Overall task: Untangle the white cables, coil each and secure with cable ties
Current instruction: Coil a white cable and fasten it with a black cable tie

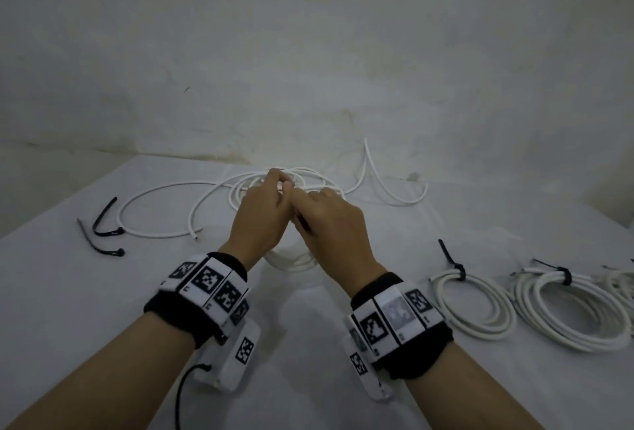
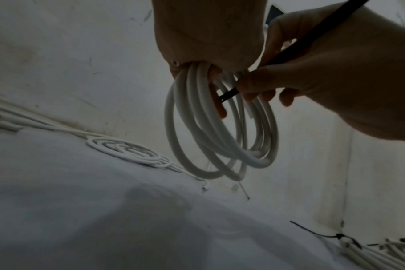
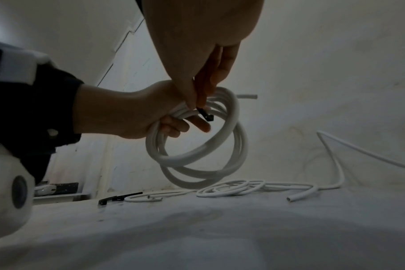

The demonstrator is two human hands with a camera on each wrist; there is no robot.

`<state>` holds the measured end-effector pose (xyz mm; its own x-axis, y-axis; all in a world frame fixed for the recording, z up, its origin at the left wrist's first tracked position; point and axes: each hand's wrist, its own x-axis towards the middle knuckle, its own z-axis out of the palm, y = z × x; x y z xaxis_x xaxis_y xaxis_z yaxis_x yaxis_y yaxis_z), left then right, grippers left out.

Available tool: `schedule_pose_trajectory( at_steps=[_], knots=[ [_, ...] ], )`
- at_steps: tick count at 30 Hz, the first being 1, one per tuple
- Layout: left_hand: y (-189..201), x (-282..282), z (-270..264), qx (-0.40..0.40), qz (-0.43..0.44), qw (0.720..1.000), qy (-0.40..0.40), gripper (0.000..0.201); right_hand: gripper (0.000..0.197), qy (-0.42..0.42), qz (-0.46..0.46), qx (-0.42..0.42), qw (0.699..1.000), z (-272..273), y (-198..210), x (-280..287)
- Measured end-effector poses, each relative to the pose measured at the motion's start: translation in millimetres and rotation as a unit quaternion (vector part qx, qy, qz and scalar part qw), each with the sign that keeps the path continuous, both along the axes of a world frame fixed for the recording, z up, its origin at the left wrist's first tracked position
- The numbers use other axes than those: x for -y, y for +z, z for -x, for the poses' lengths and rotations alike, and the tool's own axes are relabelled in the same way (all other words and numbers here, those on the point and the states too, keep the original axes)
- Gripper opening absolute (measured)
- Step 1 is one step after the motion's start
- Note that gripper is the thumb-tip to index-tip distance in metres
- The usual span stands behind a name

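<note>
Two hands meet above the table [image 1: 103,292], both working one coiled white cable [image 2: 220,142]. Left hand [image 1: 260,220] curls its fingers round the top of the coil, loops hanging free below the fist, clear of the table. Right hand [image 1: 331,223] pinches a black cable tie [image 2: 312,36] between thumb and fingers.

Key relation: the tie's long axis runs slantwise from up by the right wrist down toward the bundle, its head end [image 3: 205,114] just beside the gripped strands, right where the left fingers close. The coil's plane hangs roughly upright, so the tie has to pass through the loop opening and wrap across the strands. Judgement: the right hand leads the next move; the left only steadies.

In the way: the left fingers crowd the very spot the tie must circle. Likely they need to shift along the bundle or the tie wraps beside them.

Around: loose white cables [image 1: 308,179] lie sprawled on the table beyond the hands, not yet coiled. Two spare black ties [image 1: 103,234] rest at far left. Right of the hands, a tied coil [image 1: 477,302] and a second tied coil [image 1: 576,309] lie flat; more bundle shows at the frame edge, unclear.
</note>
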<state>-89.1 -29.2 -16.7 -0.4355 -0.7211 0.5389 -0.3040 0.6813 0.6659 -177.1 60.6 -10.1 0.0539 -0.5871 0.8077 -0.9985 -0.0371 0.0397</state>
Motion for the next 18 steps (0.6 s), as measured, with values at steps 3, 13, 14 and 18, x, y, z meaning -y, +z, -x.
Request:
schedule_pose_trajectory(
  at_steps=[3, 13, 14, 18],
  knots=[
    [-1, -4, 4, 0.007, -0.019, 1.000, 0.007, 0.019, 0.031, 0.013, -0.019, 0.032, 0.999, 4, -3, -1],
    [-7, -8, 15, -0.002, 0.043, 0.998, 0.054, 0.018, 0.009, 0.110, -0.099, 0.221, 0.964, 23, -2, -9],
    [-7, -9, 16, -0.005, 0.042, 0.998, 0.050, 0.018, 0.010, 0.093, -0.097, 0.217, 0.967, 26, -3, -9],
    [-10, -9, 18, -0.006, 0.039, 0.999, 0.031, 0.016, 0.009, 0.055, -0.155, 0.236, 0.958, 37, -6, -9]
  ],
)
